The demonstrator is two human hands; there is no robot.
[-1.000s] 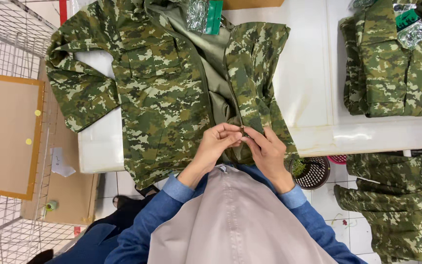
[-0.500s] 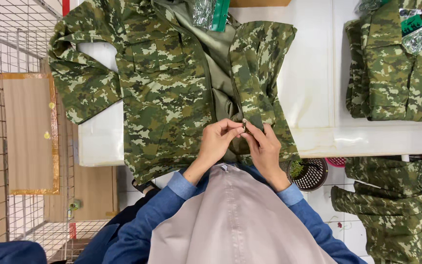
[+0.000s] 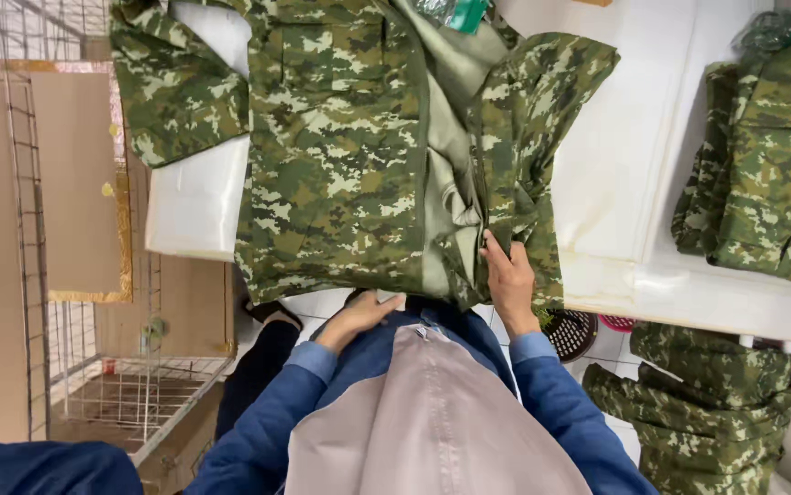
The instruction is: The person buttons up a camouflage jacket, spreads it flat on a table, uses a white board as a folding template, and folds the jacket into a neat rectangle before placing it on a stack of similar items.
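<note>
A green camouflage jacket [image 3: 349, 156] lies spread on the white table [image 3: 615, 165], its front open and the plain olive lining showing down the middle. My right hand [image 3: 509, 282] grips the jacket's right front edge near the hem. My left hand [image 3: 363, 314] rests low against my body at the jacket's bottom hem, fingers together; whether it holds cloth I cannot tell. I wear blue sleeves and a beige apron.
Another folded camouflage garment [image 3: 762, 174] lies at the right of the table. A heap of the same cloth [image 3: 707, 403] sits on the floor at the right, by a dark basket [image 3: 574, 332]. Wire racks [image 3: 28, 229] and cardboard [image 3: 74, 183] stand at the left.
Both hands were together at the jacket's front edge. Now my left hand has dropped to the hem near my waist, while my right hand stays on the front edge. The view shifted.
</note>
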